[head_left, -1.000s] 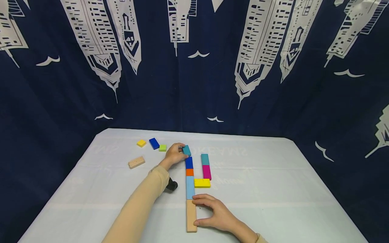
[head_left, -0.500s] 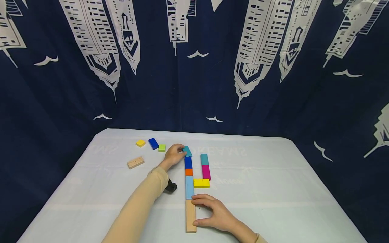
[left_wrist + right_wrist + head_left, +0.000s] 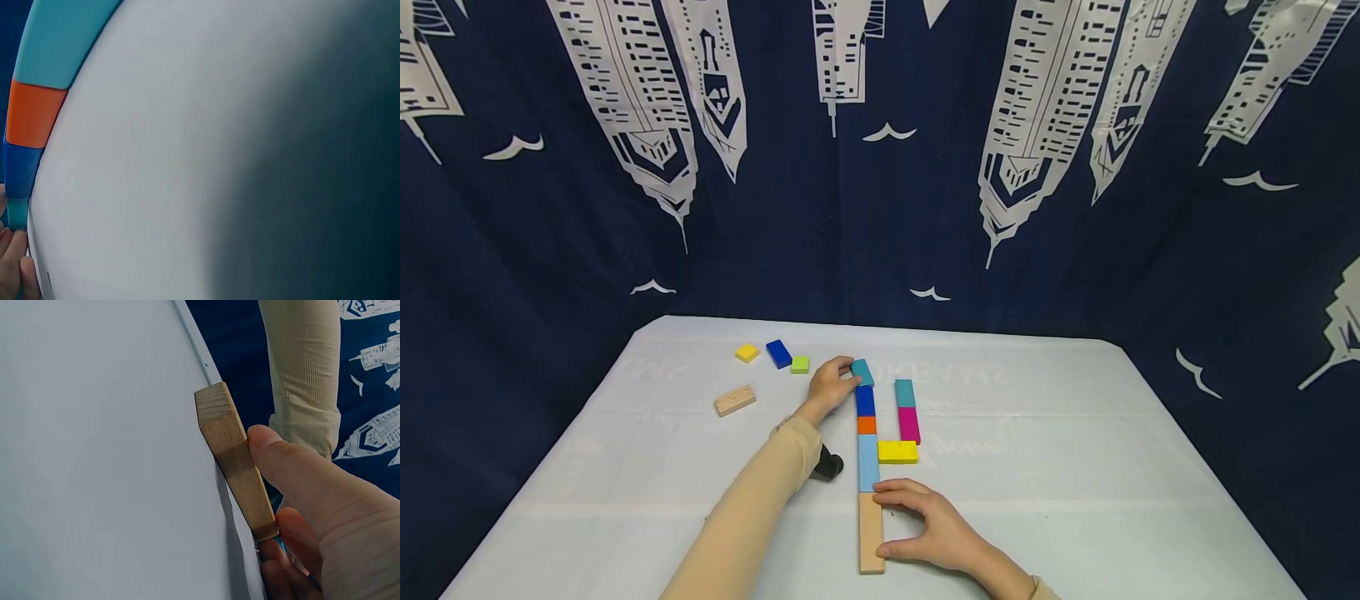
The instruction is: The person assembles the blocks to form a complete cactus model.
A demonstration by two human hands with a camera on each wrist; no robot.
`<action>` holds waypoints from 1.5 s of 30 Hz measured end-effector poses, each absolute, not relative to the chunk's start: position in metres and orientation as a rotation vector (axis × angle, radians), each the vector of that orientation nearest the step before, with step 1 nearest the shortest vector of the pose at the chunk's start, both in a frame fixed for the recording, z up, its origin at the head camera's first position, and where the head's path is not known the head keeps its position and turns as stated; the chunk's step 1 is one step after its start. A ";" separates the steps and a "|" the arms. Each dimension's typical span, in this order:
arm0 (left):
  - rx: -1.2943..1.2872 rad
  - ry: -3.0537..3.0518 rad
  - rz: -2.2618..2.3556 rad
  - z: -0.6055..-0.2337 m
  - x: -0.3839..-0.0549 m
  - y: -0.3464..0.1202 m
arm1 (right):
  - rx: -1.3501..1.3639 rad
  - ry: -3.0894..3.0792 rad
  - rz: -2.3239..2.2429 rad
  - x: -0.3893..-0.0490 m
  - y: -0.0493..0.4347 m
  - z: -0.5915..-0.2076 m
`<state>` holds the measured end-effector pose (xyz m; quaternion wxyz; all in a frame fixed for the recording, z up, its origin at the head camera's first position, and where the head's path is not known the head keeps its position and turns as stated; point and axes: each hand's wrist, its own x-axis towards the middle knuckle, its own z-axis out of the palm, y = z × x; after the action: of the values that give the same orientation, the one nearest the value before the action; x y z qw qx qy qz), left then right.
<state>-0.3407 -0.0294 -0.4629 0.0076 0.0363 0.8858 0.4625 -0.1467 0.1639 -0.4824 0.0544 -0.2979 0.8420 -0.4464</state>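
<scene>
A line of blocks lies end to end on the table: a plain wooden block nearest, then a light blue block, an orange block and a dark blue block. At the far end, my left hand pinches a teal block, slightly slanted against the dark blue one. My right hand rests beside the wooden block, thumb and fingertips touching its right side. The right wrist view shows that thumb against the wooden block's side. In the left wrist view, fingers flank the teal block.
Right of the line lie a yellow block, a magenta block and another teal block. Further left are a wooden block, a yellow block, a dark blue block and a green block. A patterned navy cloth hangs behind.
The teal block in my left hand has shifted slightly and sits more nearly over the dark blue block's end. My left forearm has moved a little right. My right hand stays put.
</scene>
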 end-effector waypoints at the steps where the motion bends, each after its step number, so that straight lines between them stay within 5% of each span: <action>1: 0.112 2.763 1.449 -0.463 -0.341 -0.029 | -0.903 2.558 -1.353 -0.147 0.164 -0.483; 45: 0.200 2.685 1.496 -0.466 -0.338 -0.032 | -0.896 2.573 -1.336 -0.147 0.163 -0.483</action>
<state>-0.3380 -0.0316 -0.4657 0.0306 0.0650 0.8714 0.4853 -0.1470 0.1634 -0.4831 0.0537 -0.2950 0.8466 -0.4397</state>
